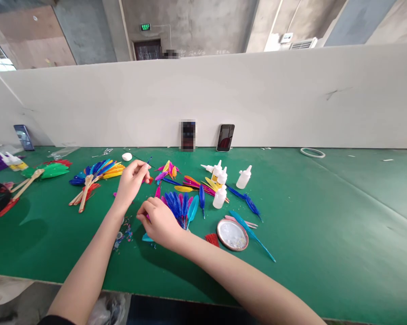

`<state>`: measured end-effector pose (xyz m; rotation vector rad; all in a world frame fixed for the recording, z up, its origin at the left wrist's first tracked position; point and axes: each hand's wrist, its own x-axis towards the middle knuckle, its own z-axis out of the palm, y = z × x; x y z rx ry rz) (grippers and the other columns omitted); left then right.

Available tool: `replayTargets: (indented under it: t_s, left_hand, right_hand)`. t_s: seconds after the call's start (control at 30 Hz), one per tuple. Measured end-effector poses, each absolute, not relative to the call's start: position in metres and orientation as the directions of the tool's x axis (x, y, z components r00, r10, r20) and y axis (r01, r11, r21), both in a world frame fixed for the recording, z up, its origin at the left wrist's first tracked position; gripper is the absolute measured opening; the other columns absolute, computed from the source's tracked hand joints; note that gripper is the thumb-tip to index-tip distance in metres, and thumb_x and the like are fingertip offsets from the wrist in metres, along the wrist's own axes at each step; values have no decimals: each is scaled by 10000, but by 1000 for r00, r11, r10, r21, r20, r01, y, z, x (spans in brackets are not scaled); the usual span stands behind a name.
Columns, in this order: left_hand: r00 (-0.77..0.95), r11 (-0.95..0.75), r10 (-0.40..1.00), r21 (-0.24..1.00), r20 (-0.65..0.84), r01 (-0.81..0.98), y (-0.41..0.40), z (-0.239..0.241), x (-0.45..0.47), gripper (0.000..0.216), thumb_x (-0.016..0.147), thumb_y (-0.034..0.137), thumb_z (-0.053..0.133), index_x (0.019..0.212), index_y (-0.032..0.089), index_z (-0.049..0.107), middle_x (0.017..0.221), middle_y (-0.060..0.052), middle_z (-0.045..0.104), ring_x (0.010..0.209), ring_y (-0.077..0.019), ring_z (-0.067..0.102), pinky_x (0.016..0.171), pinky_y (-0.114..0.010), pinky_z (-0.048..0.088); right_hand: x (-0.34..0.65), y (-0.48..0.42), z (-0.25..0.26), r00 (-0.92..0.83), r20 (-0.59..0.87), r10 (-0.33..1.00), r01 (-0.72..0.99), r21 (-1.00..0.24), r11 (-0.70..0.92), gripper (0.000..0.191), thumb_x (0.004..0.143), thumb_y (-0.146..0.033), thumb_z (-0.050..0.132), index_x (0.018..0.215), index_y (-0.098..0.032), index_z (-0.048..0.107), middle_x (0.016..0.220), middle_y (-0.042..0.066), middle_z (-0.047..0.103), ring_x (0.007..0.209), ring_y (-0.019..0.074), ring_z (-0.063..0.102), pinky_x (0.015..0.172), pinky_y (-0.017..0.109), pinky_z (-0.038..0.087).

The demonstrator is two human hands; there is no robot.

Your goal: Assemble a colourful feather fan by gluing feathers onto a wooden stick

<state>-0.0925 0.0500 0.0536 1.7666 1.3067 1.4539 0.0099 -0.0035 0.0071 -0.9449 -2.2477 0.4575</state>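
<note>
My left hand point(133, 179) is raised above the table, thumb and fingers pinched on a small dark blue feather point(150, 160) that pokes out past the fingertips. Lower and to the right, my right hand point(161, 221) has its fingers curled in a pinch; whatever is in them is hidden. Just beyond its knuckles, a fan of blue feathers point(178, 205) spreads out, a turquoise feather point(192, 208) at its right side. My right forearm passes near a red tassel point(212, 239) and a round shallow dish point(233, 234) of something whitish.
Several white glue bottles point(219, 197) stand right of centre, beside loose yellow and pink feathers point(190, 183). A long turquoise feather point(252, 235) lies by the dish. Finished-looking feather fans point(97, 174) rest at left. Phones point(225, 137) lean on the white partition point(274, 99).
</note>
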Motion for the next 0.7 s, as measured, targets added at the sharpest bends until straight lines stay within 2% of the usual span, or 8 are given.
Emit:
replayTargets:
  t_s: [0.17, 0.27, 0.4, 0.57, 0.7]
  left_hand:
    - [-28, -410, 894, 840, 448, 354, 49, 54, -91, 127, 752, 271, 505, 669, 175, 516, 488, 52, 476, 447, -75, 472, 490, -200, 405]
    - [-30, -408, 895, 842, 446, 353, 49, 54, -91, 126, 752, 271, 504, 670, 175, 515, 490, 52, 476, 447, -76, 472, 489, -202, 403]
    - [-24, -409, 895, 840, 446, 356, 49, 55, -91, 134, 752, 284, 503, 672, 178, 514, 495, 50, 476, 454, -79, 473, 494, -204, 401]
    - [-45, -403, 895, 846, 444, 349, 48, 56, -91, 138, 752, 293, 492, 674, 181, 514, 497, 48, 474, 458, -80, 470, 489, -203, 393]
    - [-86, -414, 881, 847, 465, 334, 49, 54, -92, 135, 751, 288, 493, 670, 181, 508, 498, 51, 471, 438, -70, 456, 459, -191, 378]
  right_hand:
    - [10, -8, 8, -572, 459, 680, 494, -469, 732, 98, 803, -174, 474, 749, -137, 547, 733, 51, 564, 719, 157, 479, 625, 246, 364]
    - [10, -10, 9, -553, 456, 697, 517, -469, 716, 133, 816, -204, 460, 720, -152, 536, 708, 38, 565, 696, 149, 480, 597, 239, 345]
    - [9, -10, 12, -518, 426, 742, 532, -519, 669, 247, 855, -235, 405, 643, -167, 514, 652, 22, 560, 654, 130, 483, 564, 232, 310]
    - [5, -6, 12, -484, 339, 807, 525, -624, 578, 386, 854, -330, 419, 497, -183, 408, 497, -22, 440, 548, 110, 425, 497, 236, 234]
    - [2, -4, 8, -448, 363, 817, 517, -641, 568, 227, 832, -218, 435, 609, -181, 455, 583, -13, 471, 603, 124, 435, 531, 223, 280]
